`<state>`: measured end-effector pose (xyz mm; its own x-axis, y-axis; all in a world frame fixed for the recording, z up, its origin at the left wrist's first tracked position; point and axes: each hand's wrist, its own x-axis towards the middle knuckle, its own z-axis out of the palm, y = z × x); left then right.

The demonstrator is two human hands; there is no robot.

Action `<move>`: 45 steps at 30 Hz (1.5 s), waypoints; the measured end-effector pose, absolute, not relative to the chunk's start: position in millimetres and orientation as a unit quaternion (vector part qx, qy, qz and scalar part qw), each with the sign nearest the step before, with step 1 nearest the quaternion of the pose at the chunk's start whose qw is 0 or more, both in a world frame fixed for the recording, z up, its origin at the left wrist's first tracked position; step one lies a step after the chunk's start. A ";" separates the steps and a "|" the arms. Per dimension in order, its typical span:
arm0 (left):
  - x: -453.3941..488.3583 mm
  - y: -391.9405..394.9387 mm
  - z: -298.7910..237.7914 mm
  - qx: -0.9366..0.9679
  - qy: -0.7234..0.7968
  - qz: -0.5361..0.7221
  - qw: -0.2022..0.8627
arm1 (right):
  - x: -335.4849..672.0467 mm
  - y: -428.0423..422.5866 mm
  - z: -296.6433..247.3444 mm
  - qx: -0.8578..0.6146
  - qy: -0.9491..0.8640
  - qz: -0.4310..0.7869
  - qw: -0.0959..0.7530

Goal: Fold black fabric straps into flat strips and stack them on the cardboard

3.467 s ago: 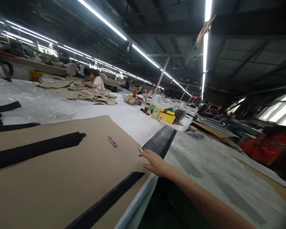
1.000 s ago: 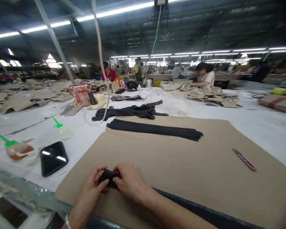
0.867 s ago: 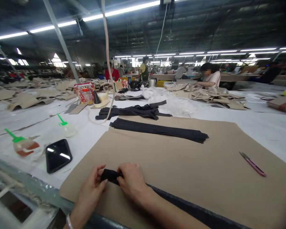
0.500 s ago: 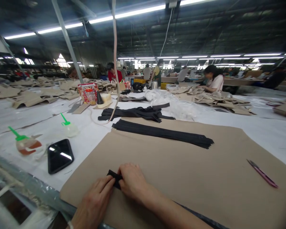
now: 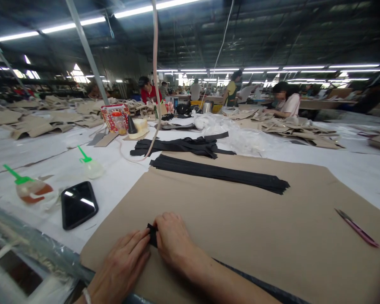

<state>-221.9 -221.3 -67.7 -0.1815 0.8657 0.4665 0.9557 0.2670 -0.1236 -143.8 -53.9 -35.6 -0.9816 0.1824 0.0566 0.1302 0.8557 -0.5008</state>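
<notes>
A short end of a black fabric strip [image 5: 152,236] shows between my two hands, over the brown sheet [image 5: 240,228]. My left hand [image 5: 126,255] pinches the strip's left edge, its fingers pressed together and thumb hidden. Curled over the strip from the right is my right hand [image 5: 171,236], closed on it with its fingertips mostly out of sight. A dark length emerges below my right forearm; whether it belongs to the same strip I cannot tell. Beyond my hands, a flat stack of black strips [image 5: 221,172] lies across the sheet.
Left of the sheet lie a phone [image 5: 79,205] and two green-tipped glue bottles [image 5: 31,189]. Pink-handled thread snips [image 5: 357,228] rest at the right. Farther back are loose black strips [image 5: 177,146], clear plastic [image 5: 240,137] and a hanging hose [image 5: 156,84]. Several people work beyond.
My right hand has shifted slightly left and away from me, so less of the black strip shows between my hands. My left hand has moved a little left. The camera view has shifted slightly.
</notes>
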 end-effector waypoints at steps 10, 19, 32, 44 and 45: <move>-230.1 -223.7 -65.5 -0.607 -0.764 -0.089 0.203 | -136.2 -50.7 -32.1 -0.073 -0.957 0.273 0.061; -231.7 -223.9 -68.1 -0.610 -0.754 -0.053 0.238 | -136.7 -52.4 -38.0 -0.066 -0.956 0.276 0.073; -234.7 -228.2 -67.1 -0.619 -0.744 -0.032 0.249 | -140.5 -52.5 -44.1 -0.019 -0.965 0.244 0.090; -241.7 -232.8 -64.0 -0.605 -0.764 -0.078 0.208 | -135.2 -57.1 -43.2 0.022 -0.983 0.156 0.097; -242.1 -233.3 -63.6 -0.606 -0.764 -0.082 0.206 | -135.4 -57.2 -43.2 0.026 -0.984 0.150 0.097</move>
<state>-242.1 -233.3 -63.6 -0.1815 0.8918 0.4144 0.9595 0.2530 -0.1242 -135.4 -57.2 -43.2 -0.9800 -0.0215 0.1976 -0.0796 0.9534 -0.2910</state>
